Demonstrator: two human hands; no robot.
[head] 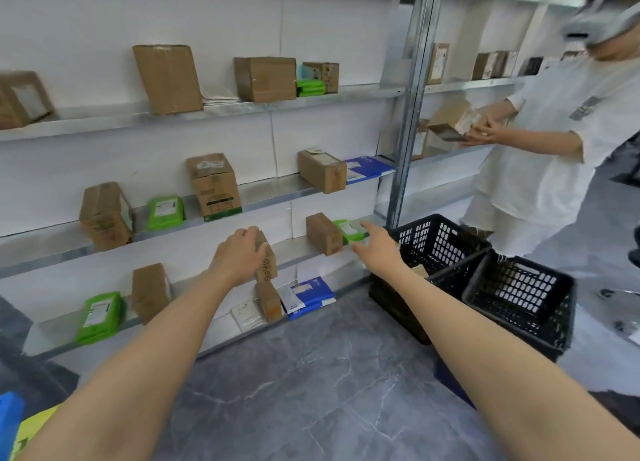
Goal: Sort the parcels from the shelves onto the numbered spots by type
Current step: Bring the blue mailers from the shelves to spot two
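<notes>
Metal shelves [270,193] carry cardboard boxes [213,186], green packets [165,212], blue mailers [367,167]

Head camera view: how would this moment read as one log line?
left hand grips small cardboard box | right hand open, fingers beside green parcel | nothing lifted yet

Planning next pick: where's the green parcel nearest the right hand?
Head view, right of centre: green parcel on the second-lowest shelf, between a brown box and the right hand.

The left hand [239,252] curls over the top of a small cardboard box [268,266] on a low shelf [292,252]. The right hand [375,249] reaches with straight fingers at a green parcel [348,230] just beside another box [323,233]. Black baskets [443,242] stand on the floor beside the shelf.
</notes>
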